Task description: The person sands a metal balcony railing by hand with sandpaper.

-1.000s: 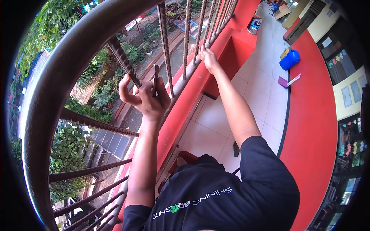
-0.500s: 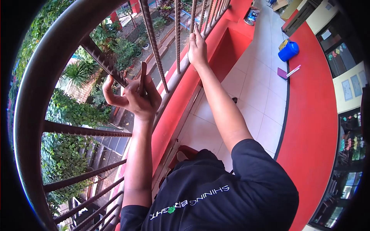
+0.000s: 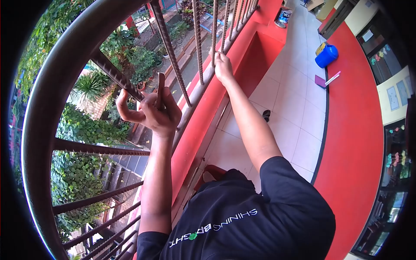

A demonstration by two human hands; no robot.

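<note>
My left hand (image 3: 151, 108) is closed at a ribbed steel bar (image 3: 115, 71) of the railing. Between its fingers it pinches a thin, stiff-looking brown strip (image 3: 161, 82), whose end sticks up past the knuckles. Farther along, my right hand (image 3: 223, 69) has its fingers wrapped round another upright ribbed bar (image 3: 215, 26), low down by the bottom rail (image 3: 197, 92). Its fingertips are partly hidden behind that bar.
A thick curved handrail (image 3: 37, 112) arches on the left, with plants beyond it. Below the rail runs a red ledge (image 3: 184, 151). Across the tiled floor (image 3: 288, 104) are a blue bin (image 3: 326, 55) and a purple dustpan (image 3: 320, 81). A can (image 3: 284, 16) sits at the ledge's far end.
My right hand has slid down its bar toward the bottom rail. My left hand keeps its hold on the brown strip. The whole view has shifted slightly.
</note>
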